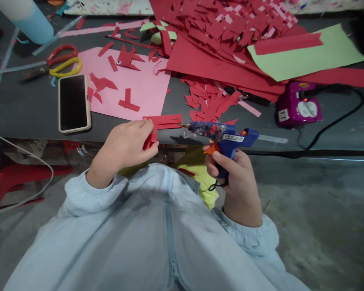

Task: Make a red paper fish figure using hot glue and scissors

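Observation:
My left hand (pixel 125 143) is closed on a folded piece of red paper strip (pixel 168 121) at the table's front edge, and the flat ends of the strip stick out to the right. In my right hand (pixel 235 169) is a blue hot glue gun (pixel 227 139), gripped by its handle with fingers at the orange trigger. The gun's metal nozzle points left and sits at the right end of the red strip; whether it touches cannot be seen. A clear glue stick (pixel 273 139) pokes out of the gun's back.
Pink paper (pixel 109 97) with red cut shapes lies behind my left hand. Left of it are a phone (pixel 74 103) and scissors (pixel 63 62). Red scraps (pixel 210 99) and red sheets (pixel 206 60) lie behind the gun, and a purple box (pixel 300 107) with a black cord stands right.

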Available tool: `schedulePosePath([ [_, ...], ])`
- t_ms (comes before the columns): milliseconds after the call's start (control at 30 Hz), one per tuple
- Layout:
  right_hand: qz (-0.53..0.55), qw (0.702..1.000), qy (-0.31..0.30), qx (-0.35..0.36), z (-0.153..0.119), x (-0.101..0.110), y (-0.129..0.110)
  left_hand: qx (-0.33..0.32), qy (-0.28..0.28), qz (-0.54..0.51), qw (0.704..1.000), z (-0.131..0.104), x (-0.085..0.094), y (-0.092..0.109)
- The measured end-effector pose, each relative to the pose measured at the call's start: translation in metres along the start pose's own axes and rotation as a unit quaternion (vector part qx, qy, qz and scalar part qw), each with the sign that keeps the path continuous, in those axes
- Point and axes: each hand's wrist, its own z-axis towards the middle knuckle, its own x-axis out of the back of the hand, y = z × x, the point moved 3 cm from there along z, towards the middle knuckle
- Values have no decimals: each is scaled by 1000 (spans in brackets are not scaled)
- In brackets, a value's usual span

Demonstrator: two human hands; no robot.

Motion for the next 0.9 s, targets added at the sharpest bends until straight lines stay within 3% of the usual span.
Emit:
schedulePosePath([
  [233,-2,1000,-2,15,2,-6,-3,36,30,18,999,5,-6,-6],
  [633,-138,990,1,16,11,-25,2,83,49,25,995,19,-7,-15],
  [900,-247,968,5,48,13,-29,-4,73,55,-3,996,21,-7,-17],
])
